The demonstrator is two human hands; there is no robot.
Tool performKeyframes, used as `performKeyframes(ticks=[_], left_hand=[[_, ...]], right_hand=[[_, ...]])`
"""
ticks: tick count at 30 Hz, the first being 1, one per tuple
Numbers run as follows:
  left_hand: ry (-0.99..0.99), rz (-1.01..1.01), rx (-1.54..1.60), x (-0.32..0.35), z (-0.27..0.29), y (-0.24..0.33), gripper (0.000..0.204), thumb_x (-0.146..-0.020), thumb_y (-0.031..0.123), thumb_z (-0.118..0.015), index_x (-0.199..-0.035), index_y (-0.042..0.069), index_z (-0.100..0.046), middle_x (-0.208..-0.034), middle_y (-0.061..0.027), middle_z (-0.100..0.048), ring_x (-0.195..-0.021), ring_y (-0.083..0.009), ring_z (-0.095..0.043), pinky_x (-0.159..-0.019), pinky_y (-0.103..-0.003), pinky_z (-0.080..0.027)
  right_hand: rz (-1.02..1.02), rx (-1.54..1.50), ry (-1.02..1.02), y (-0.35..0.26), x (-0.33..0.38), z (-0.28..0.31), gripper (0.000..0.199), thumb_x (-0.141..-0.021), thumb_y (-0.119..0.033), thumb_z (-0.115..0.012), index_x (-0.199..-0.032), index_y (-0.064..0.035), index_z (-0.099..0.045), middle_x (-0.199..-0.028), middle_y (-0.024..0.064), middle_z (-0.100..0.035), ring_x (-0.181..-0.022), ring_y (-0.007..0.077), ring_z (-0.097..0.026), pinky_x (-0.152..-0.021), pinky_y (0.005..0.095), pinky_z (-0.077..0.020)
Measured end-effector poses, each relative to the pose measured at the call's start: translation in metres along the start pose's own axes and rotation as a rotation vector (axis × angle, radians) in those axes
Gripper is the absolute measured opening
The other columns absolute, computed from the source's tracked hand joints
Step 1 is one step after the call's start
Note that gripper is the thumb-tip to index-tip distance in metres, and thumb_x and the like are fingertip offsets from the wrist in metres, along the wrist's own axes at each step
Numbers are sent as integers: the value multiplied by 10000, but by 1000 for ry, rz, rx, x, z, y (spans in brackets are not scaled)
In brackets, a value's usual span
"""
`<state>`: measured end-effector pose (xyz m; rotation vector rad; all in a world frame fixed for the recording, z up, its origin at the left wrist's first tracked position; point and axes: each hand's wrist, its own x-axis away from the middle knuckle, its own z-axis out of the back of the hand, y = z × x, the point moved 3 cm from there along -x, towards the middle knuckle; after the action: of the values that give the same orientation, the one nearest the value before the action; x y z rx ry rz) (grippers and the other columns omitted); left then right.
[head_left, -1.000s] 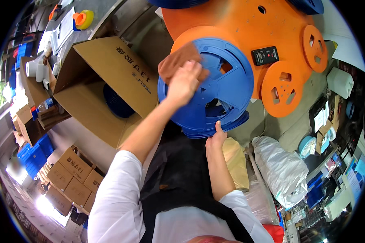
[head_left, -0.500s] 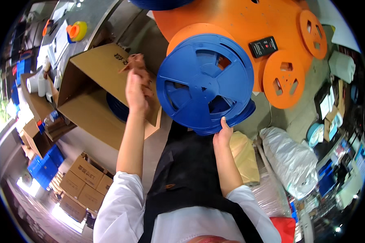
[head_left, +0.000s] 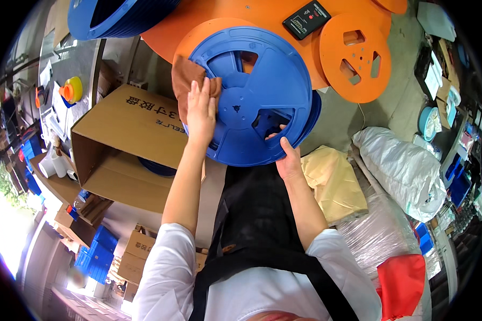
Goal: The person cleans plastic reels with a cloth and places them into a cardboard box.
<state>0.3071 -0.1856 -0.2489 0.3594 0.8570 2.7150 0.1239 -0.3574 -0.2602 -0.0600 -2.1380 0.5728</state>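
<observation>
A round blue plastic reel (head_left: 260, 96) with cut-out windows is held tilted in front of me, before the orange surface. My right hand (head_left: 289, 159) grips its lower right rim, thumb on the front, with some fingers seen through a window. Behind it, more blue rim shows at the right. My left hand (head_left: 201, 113) presses a brown cloth (head_left: 189, 80) flat on the reel's left side, fingers stretched over the cloth.
An open cardboard box (head_left: 134, 120) with blue reels inside stands at the left. Stacked blue reels (head_left: 123, 18) sit far left on the orange table (head_left: 225, 12). A black device (head_left: 307, 20) and an orange disc (head_left: 355, 58) lie to the right, above wrapped bundles (head_left: 401, 166).
My left hand has brought the brown cloth from beside the box onto the reel's left face. The reel now sits further left in view, and my right hand still grips it.
</observation>
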Motion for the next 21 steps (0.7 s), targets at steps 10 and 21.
performKeyframes(ticks=[10,21], left_hand=[[-32,68,-20,-43,20,-19,478,-922,168,-463,-1382,65,-384,-1378,-247,-393,-1330,-382,-302,-1101,-451,-232],[-5,1,-91,-43,13,-17,461,-941,181,-415,-1386,65,-375,-1407,-244,-353,-1333,-382,-295,-1109,-442,-218]], right_hand=[[41,-87,106,15,-7,-4,123,-780,-21,-599,-824,-82,-502,-742,38,-495,-715,187,-524,-714,339,-456],[53,-111,117,19,-8,-5,164,-763,37,-562,-779,-90,-460,-709,38,-457,-668,163,-480,-670,335,-446]])
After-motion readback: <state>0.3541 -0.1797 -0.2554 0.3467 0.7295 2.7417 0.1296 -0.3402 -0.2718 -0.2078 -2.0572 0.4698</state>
